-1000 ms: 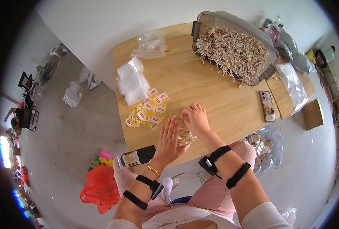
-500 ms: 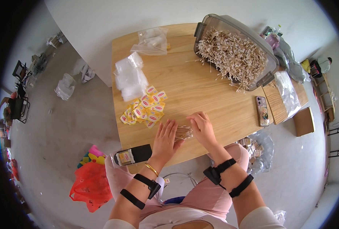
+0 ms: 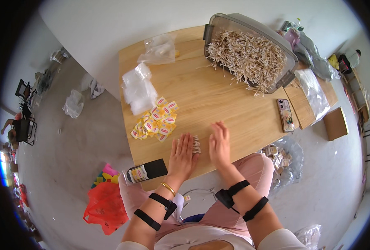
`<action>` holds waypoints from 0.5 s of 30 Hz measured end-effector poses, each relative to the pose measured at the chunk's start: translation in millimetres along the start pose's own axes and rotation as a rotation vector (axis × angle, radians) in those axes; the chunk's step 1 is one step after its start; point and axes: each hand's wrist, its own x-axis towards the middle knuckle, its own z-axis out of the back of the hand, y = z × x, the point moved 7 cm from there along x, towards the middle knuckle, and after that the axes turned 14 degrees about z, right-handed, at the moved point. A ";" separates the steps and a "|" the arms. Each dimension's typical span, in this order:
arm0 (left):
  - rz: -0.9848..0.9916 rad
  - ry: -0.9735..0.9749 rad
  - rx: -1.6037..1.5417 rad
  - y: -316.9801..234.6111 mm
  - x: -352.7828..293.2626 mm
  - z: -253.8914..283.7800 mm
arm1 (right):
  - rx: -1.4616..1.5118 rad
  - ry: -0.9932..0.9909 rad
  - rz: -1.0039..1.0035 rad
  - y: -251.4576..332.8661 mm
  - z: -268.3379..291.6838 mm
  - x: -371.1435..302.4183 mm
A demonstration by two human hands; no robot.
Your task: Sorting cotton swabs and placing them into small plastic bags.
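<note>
My left hand [image 3: 182,158] lies flat over a small bunch of cotton swabs [image 3: 196,145] near the table's front edge, its fingers stretched out and hiding part of the bunch. Just right of the swabs, apart from them, my right hand [image 3: 220,146] is open and upright on its edge, slightly blurred. Yellow and white printed cards [image 3: 156,120] lie in a loose pile beyond my left hand. A black pad [image 3: 155,168] at the front left bears a clear packet of swabs with a card [image 3: 138,173].
A grey plastic bin [image 3: 292,66] full of loose swabs [image 3: 247,56] lies tilted at the back right. Clear bags [image 3: 139,91] are stacked at the left. A phone [image 3: 285,115] rests near the right edge. A red bag [image 3: 105,207] and a bag of small packs [image 3: 293,162] are below.
My right hand has moved slightly away from the swabs and its fingers have straightened. The left hand has flattened over the bunch, covering more of it. The whole view has shifted a little.
</note>
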 end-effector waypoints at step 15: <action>-0.026 0.069 0.087 -21.5 -8.7 0.4 | -0.348 0.049 0.040 -16.7 20.1 -2.8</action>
